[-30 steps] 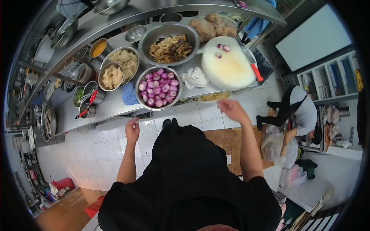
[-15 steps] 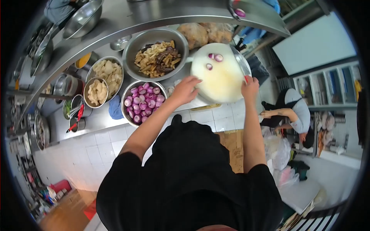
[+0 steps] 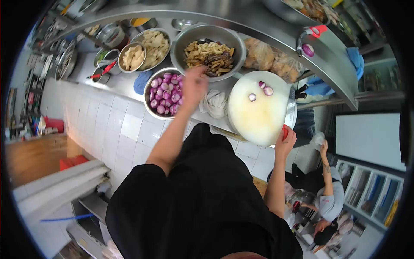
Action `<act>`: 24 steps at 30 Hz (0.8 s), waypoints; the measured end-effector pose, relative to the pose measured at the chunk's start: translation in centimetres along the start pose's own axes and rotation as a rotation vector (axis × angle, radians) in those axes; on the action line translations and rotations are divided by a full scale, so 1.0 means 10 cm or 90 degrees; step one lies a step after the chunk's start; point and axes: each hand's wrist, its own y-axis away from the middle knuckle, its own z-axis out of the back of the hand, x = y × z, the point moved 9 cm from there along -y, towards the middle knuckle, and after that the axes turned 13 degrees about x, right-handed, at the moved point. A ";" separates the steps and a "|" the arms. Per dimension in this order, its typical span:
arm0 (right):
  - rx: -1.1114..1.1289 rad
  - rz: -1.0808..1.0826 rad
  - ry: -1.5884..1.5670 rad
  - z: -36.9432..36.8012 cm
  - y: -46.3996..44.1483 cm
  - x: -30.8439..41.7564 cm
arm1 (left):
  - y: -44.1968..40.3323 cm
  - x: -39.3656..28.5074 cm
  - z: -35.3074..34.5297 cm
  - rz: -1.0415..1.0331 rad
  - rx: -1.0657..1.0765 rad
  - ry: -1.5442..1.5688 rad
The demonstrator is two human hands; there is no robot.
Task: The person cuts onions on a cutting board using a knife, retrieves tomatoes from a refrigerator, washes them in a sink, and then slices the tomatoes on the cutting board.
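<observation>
My right hand (image 3: 284,141) is closed around the red handle of a knife (image 3: 291,113) at the right edge of the round white cutting board (image 3: 256,114). Three peeled onions (image 3: 268,91) lie on the board's far part. My left hand (image 3: 195,86), a little blurred, is over the space between the bowl of peeled purple onions (image 3: 166,93) and the large bowl of brown and pale strips (image 3: 208,56); whether its fingers hold anything is unclear. A crumpled white cloth (image 3: 214,103) lies between my left hand and the board.
Bowls of pale chunks (image 3: 132,57) and a blue cloth (image 3: 141,82) stand left on the steel counter. Bagged brown food (image 3: 258,54) sits behind the board. An overhead shelf (image 3: 319,47) holds red-handled scissors (image 3: 317,31). Another person (image 3: 332,198) bends at the lower right.
My left hand has moved from the board's left edge toward the onion bowl. My right hand came to the knife handle and stays on it. The view has turned.
</observation>
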 end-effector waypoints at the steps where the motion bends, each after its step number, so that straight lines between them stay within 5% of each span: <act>1: 0.001 0.021 -0.006 0.01 0.00 0.02 | 0.08 0.45 0.46 0.159 -0.077 -0.059; 4: 0.033 0.035 -0.037 -0.02 -0.02 -0.07 | 0.50 2.32 1.57 0.425 -0.277 -0.016; 6: 0.045 0.050 -0.033 0.01 -0.05 -0.09 | 0.58 2.95 2.00 0.495 -0.319 -0.020; 8: 0.067 0.015 -0.083 0.01 -0.03 -0.17 | 0.65 3.45 1.88 0.619 -0.253 0.357; 11: 0.063 0.002 -0.113 0.05 0.13 -0.35 | 0.48 3.63 1.76 0.571 -0.278 0.585; 17: -0.041 -0.064 -0.046 0.33 1.02 0.03 | 0.26 3.43 1.78 0.595 -0.277 0.460; 19: -0.022 -0.202 -0.123 0.23 1.33 -0.04 | 0.29 3.54 1.79 0.641 -0.274 0.427; 24: 0.039 -0.139 -0.162 0.10 1.63 1.07 | 0.18 3.41 1.98 0.611 -0.321 0.467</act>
